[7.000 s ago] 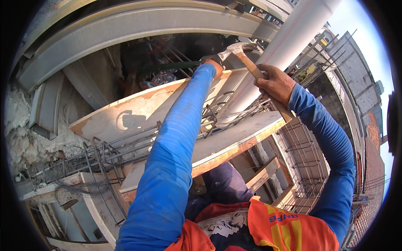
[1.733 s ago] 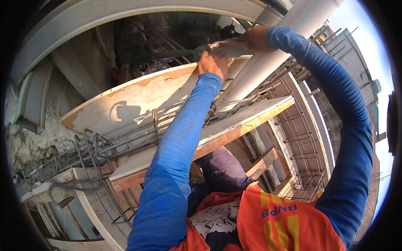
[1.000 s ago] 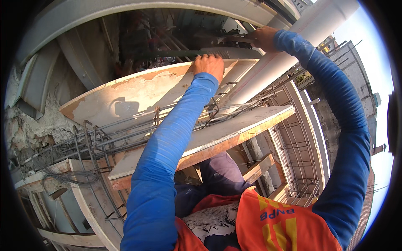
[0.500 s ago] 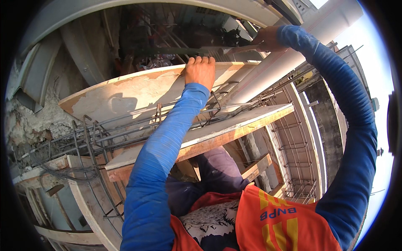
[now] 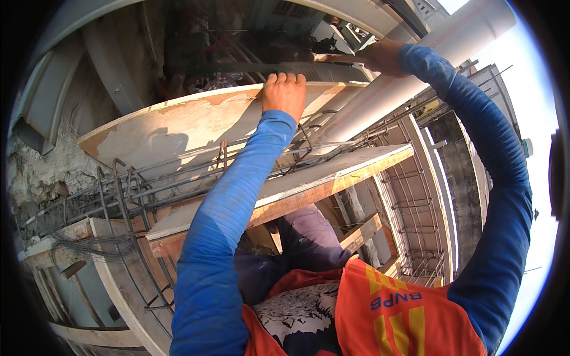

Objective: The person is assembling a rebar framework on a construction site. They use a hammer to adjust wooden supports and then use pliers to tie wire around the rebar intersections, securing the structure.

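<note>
My left hand (image 5: 284,95) grips the top edge of a long plywood board (image 5: 208,121), its fingers curled over to the far side. The board stands on edge and its near face is streaked with dried cement. Up at the right, my right hand (image 5: 385,57) is closed round a wooden-handled tool (image 5: 337,58), held level beyond the board. The tool's far end points left and is lost in dark shadow, so its head cannot be made out. Steel reinforcing bars (image 5: 178,175) run along the foot of the board, on my side.
A second board (image 5: 309,181) lies across in front of my body, over the bars. A thick pale pipe (image 5: 409,77) slants up to the right beside my right hand. At lower left, wire (image 5: 98,243) hangs near upright bars. A rebar cage (image 5: 412,207) stands at right.
My right hand has shifted slightly left, and the tool's handle has risen and moved left. The left hand stays on the board's edge; the board's top edge sits slightly higher in view.
</note>
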`<act>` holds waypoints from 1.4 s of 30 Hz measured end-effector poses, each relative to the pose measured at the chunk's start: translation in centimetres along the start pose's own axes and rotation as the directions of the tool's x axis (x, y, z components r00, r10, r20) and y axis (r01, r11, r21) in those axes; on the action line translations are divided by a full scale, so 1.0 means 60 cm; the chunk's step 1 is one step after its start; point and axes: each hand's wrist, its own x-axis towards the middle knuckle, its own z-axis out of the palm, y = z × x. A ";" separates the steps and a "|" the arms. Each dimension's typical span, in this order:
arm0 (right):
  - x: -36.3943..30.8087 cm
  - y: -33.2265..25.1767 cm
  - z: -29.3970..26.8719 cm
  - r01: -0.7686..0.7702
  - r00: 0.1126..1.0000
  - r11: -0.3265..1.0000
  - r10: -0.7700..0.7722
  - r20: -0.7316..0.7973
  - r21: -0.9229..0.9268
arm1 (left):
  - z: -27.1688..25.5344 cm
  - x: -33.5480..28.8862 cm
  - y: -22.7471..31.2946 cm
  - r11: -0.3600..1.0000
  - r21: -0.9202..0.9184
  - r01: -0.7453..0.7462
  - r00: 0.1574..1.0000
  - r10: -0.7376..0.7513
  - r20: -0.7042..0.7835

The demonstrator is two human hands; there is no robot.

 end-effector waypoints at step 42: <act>0.012 0.030 0.048 0.128 0.984 0.989 -0.136 -0.115 -0.075 | -0.001 -0.001 0.003 0.987 0.159 -0.005 0.998 0.015 -0.066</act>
